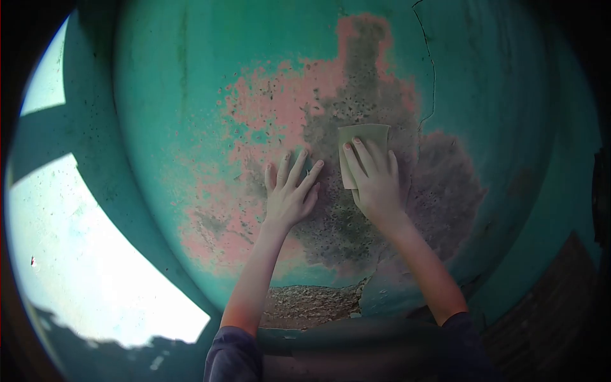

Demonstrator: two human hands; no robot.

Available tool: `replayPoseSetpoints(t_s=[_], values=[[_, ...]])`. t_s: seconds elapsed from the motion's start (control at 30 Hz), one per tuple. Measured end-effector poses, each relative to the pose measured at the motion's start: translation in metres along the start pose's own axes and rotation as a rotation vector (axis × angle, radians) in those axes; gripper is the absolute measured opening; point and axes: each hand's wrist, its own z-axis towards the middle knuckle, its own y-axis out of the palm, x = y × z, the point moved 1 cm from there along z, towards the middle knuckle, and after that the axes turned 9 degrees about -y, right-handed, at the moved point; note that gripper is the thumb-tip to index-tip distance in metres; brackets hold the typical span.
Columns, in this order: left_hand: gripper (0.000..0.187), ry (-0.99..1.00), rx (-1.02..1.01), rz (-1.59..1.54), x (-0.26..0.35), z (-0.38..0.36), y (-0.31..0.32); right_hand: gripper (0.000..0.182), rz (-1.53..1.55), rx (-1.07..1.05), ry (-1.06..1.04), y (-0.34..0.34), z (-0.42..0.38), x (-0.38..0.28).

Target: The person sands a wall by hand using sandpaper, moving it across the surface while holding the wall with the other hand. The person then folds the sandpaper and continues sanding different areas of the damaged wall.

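Before me is a green painted wall (165,95) with a large worn patch where pink and dark grey layers show through. My right hand (375,181) presses a sheet of sandpaper (366,132) flat against the grey area, its fingers lying over the sheet. The sheet is pale greenish-grey, with its upper edge showing above the fingertips. To the left, my left hand (291,194) rests on the worn patch with fingers spread and nothing in it. Its palm faces the wall and is hidden.
A thin crack (433,70) runs down the wall at the upper right. Below the hands, a broken strip of rough bare masonry (312,305) shows. Bright sunlight (89,254) falls on the wall at far left. A brown surface (547,305) lies at lower right.
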Motion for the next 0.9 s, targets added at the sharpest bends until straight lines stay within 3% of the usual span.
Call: replayPoseSetpoints(t_s=[0.27,0.43,0.63,0.77,0.9], values=[[0.066,0.094,0.042,-0.002,-0.018,-0.002,0.006,0.063,-0.109,0.076,-0.028,0.006,0.040,-0.013],[0.053,0.177,0.125,-0.106,-0.029,-0.008,0.013,0.061,-0.171,0.129,-0.012,0.001,0.068,-0.017],[0.063,0.044,0.233,-0.238,-0.026,-0.006,0.013,0.058,-0.199,0.149,-0.009,0.002,0.074,-0.026],[0.060,-0.007,0.186,-0.188,-0.023,-0.007,0.010,0.061,-0.276,0.062,0.025,0.002,0.066,-0.031],[0.061,-0.011,0.165,-0.174,-0.023,-0.006,0.009,0.063,-0.242,0.149,0.047,-0.001,0.083,-0.029]])
